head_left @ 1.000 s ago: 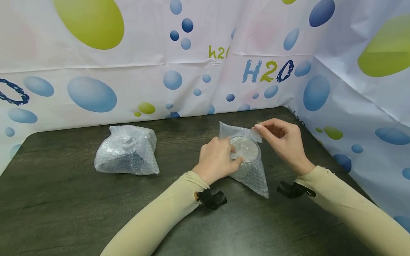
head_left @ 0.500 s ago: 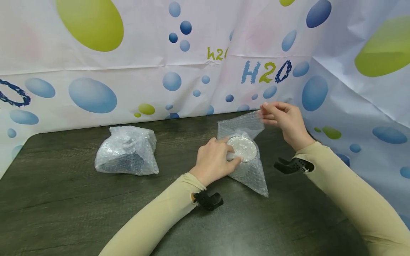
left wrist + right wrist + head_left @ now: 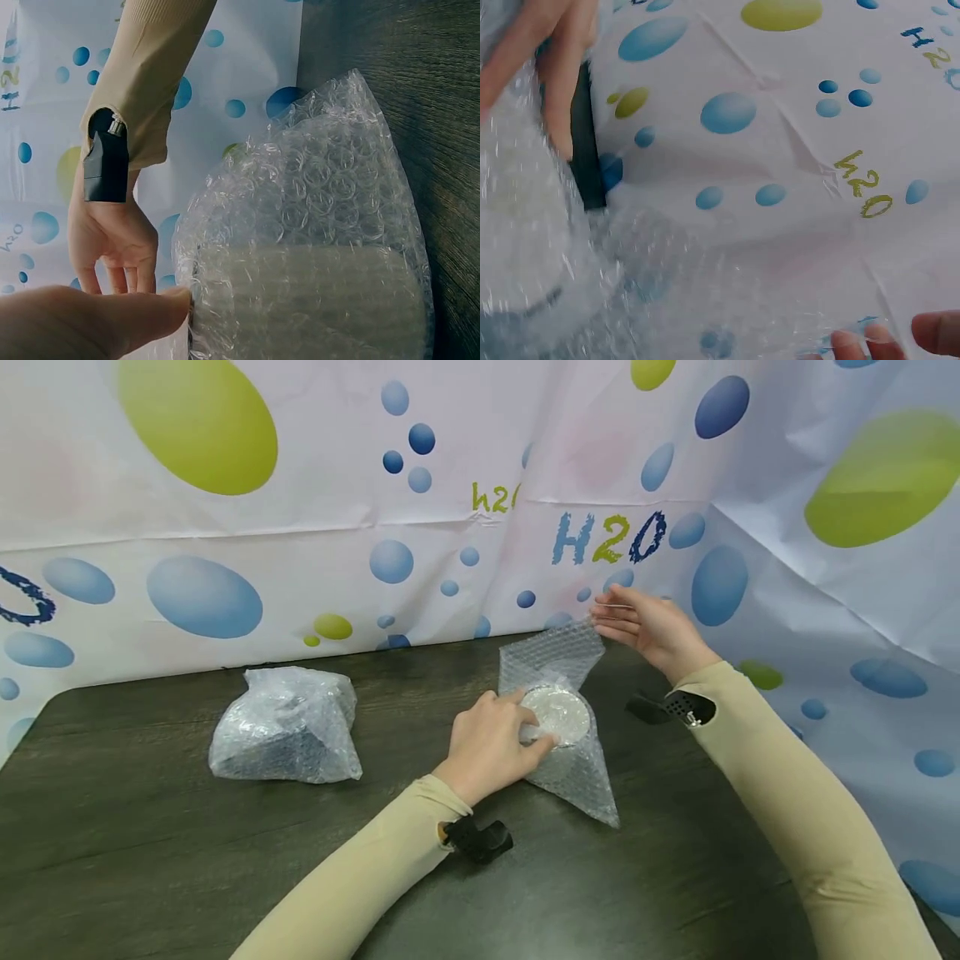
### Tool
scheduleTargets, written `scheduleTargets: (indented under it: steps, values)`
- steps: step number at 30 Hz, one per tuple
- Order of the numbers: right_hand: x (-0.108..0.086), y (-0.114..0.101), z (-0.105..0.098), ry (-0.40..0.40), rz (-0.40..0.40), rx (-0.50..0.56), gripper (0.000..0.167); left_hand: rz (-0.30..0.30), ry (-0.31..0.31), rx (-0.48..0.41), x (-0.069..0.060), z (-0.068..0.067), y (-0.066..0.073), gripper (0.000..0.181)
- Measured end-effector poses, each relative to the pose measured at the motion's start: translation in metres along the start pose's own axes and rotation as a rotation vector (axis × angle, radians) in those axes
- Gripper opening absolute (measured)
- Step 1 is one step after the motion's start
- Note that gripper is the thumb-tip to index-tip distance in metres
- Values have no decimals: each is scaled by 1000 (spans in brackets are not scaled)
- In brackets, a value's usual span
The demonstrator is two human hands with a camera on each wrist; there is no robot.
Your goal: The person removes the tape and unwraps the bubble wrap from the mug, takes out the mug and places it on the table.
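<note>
A pale, round, cylindrical container (image 3: 562, 717) stands in a clear bubble-wrap bag (image 3: 577, 785) on the table in the head view. My left hand (image 3: 491, 743) grips its near left side through the plastic. In the left wrist view the thumb (image 3: 142, 319) lies along its upper edge. Behind the container, the bag's loose flap (image 3: 551, 652) stands raised. My right hand (image 3: 648, 627) is at the flap's upper right corner, fingers extended. In the right wrist view its thumb (image 3: 937, 334) is apart from its fingertips (image 3: 862, 346), which touch the film.
Another bubble-wrapped bundle (image 3: 285, 727) lies to the left on the dark wood table (image 3: 172, 852). A white printed sheet (image 3: 315, 518) with coloured ovals hangs behind the table and along its right side.
My right hand has lifted the flap up and back, and its fingers have loosened from a pinch and straightened. My left hand has stayed on the container. The head view has shifted slightly.
</note>
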State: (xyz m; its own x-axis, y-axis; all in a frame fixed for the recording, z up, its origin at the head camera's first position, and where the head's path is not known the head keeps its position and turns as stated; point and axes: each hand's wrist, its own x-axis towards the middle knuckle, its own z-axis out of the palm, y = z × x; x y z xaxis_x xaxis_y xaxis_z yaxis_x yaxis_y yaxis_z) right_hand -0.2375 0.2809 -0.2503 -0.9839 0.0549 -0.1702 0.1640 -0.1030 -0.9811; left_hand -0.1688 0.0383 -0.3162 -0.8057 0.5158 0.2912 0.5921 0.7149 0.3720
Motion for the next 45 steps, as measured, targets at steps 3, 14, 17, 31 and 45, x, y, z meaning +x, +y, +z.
scheduleTargets:
  steps: [3, 14, 17, 31, 45]
  values:
    - [-2, -1, -2, 4, -15, -58, 30, 12, 12, -2, -1, 1, -1, 32]
    - [-28, 13, 6, -66, -39, -651, 62, -22, -12, -27, -3, 0, -1, 34]
    - [-37, 21, 12, -171, -57, -844, 57, -19, -25, -24, -1, -1, -1, 36]
    - [-68, 55, 37, -225, -244, -1177, 71, 56, -240, -122, -5, -19, -17, 47]
    - [-68, 62, 30, -133, -296, -1153, 50, 91, -63, -257, -8, -18, -21, 26]
